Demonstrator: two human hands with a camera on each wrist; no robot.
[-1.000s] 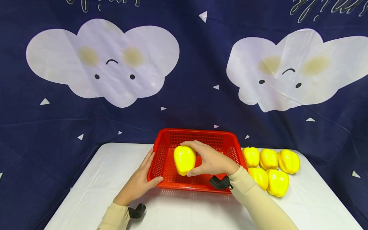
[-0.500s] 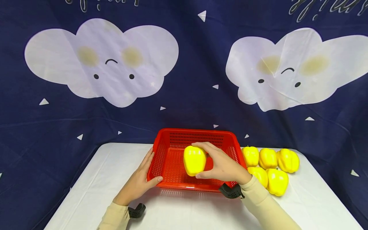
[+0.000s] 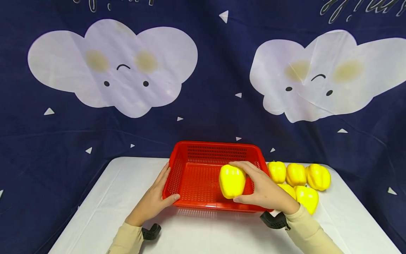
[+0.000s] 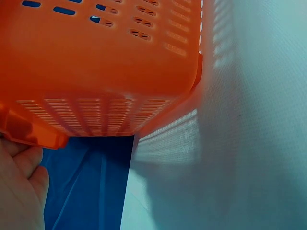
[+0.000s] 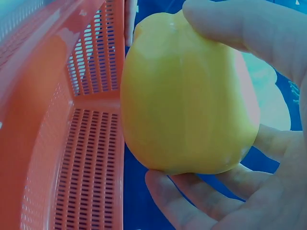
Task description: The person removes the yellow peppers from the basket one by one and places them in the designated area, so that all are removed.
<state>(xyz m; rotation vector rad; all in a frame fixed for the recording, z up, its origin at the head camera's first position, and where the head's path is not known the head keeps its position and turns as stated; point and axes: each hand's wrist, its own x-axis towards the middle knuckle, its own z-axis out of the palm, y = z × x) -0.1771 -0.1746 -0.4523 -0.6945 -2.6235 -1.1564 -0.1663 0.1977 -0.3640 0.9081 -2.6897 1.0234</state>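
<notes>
My right hand holds a yellow bell pepper between thumb and fingers. In the head view it overlaps the right half of a red perforated basket. The right wrist view shows the glossy pepper large, thumb on one side and fingertips on the other, with the basket wall beside it. My left hand rests at the basket's near left corner. Its fingers lie along the outside of the left wall and its thumb lies on the front rim. In the left wrist view its fingertips are hidden at the rim.
Several more yellow bell peppers stand on the white-covered table, close to the basket's right side. My right forearm and hand partly hide the nearer ones. Behind the table hangs a dark blue cloth with printed clouds.
My right hand has moved right and slightly nearer with the pepper, from over the basket's middle to over its right half. The left hand and basket have stayed put.
</notes>
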